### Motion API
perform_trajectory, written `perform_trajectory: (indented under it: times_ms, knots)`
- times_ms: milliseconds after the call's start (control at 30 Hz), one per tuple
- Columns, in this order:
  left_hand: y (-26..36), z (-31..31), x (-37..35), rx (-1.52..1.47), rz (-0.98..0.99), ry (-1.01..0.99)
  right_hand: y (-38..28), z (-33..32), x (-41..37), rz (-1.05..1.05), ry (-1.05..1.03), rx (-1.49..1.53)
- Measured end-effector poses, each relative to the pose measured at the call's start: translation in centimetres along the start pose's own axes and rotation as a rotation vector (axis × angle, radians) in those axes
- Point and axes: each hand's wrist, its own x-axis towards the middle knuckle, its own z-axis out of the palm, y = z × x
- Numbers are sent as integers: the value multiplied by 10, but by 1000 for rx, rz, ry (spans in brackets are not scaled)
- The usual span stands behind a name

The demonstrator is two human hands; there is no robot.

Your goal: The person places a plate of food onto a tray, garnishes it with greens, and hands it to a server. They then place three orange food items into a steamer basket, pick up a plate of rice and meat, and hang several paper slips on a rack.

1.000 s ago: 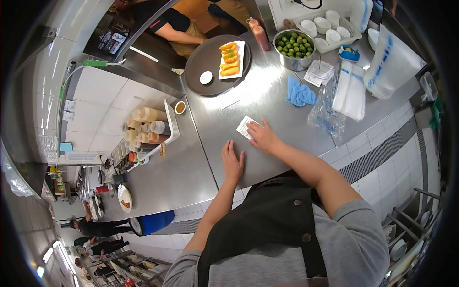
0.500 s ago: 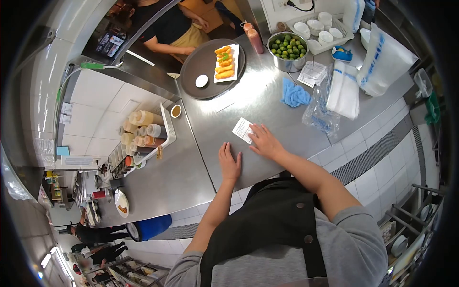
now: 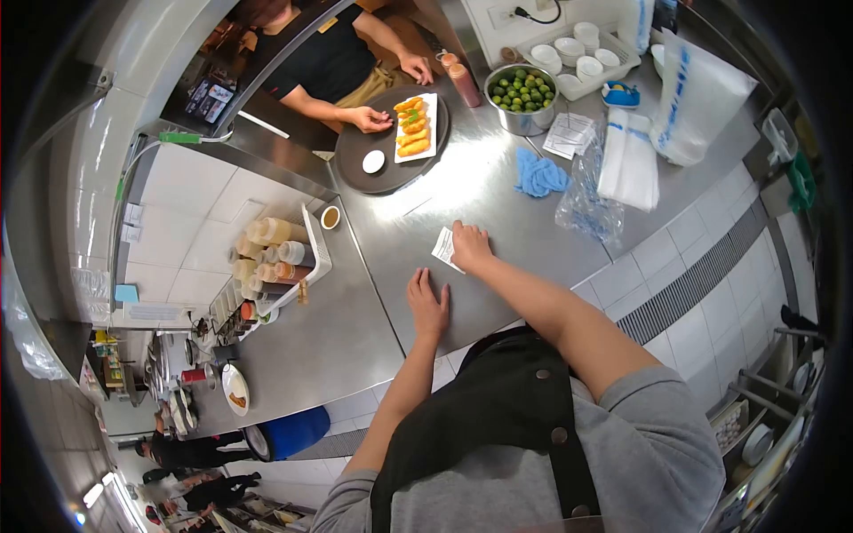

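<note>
My left hand (image 3: 428, 304) lies flat on the steel counter (image 3: 498, 306), fingers apart and holding nothing. On the right edge of a small printed paper slip (image 3: 443, 250) rests my right hand (image 3: 472, 246), its fingers curled; whether they pinch the slip is hidden. Beyond the slip, a round dark tray (image 3: 355, 142) carries a white plate with golden fried rolls (image 3: 412, 127) and a small white cup (image 3: 373, 162). A blue cloth (image 3: 540, 173) is to the right of my right hand, beside a crumpled clear plastic bag (image 3: 591, 204).
Across the counter a person (image 3: 333, 67) has one hand by the tray. Behind stand sauce bottles (image 3: 462, 84), a pot of green limes (image 3: 522, 93) and a basket of white cups (image 3: 577, 86). Bottles in a rack (image 3: 317, 240) and a sauce cup (image 3: 330, 218) are at left.
My right hand has shifted up a little and its fingers have curled from spread. The person across has leaned in, one hand now by the rolls. The view has shifted slightly.
</note>
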Motion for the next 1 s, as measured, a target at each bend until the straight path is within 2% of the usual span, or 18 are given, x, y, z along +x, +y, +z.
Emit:
perform_trajectory:
  times_ms: [33,133,200,233,267,300,367,400,467,567,667,700,767,833,933,1000]
  knots:
    - [0,1,0,6,6,6,8,0,-3,-6,29,23]
    - [-9,5,-4,-10,-7,-2,41,-14,-19,-193,-100,229]
    - [-9,12,1,-45,-65,-9,57,-8,-42,-55,92,443]
    - [-6,15,7,-130,-121,-71,59,-2,-53,5,195,549]
    - [-3,13,14,-206,-179,-134,59,2,-65,129,224,632]
    - [1,11,18,-279,-240,-196,55,8,-80,161,271,677]
    - [35,-1,13,-779,-392,-315,44,16,-109,206,358,759]
    - [52,-5,8,-1032,-471,-372,38,16,-123,210,252,825]
    - [66,-3,-8,-1093,-478,-340,14,-4,-154,219,24,950]
    - [67,-8,-36,-1220,-593,-224,7,11,-179,141,217,740]
    - [40,-12,-67,-1301,-756,-158,5,-12,-203,247,-100,952]
    - [29,-21,-74,-1342,-792,-135,11,-11,-211,222,-92,953]
    - [-4,-27,-83,-1384,-850,44,24,-11,-226,171,-82,954]
    - [-52,-25,-89,-1381,-853,199,33,-26,-239,239,-24,962]
    - [-97,-42,-84,-1442,-872,262,61,-48,-241,271,97,943]
    - [-104,-56,-76,-1478,-900,297,92,-62,-227,255,175,902]
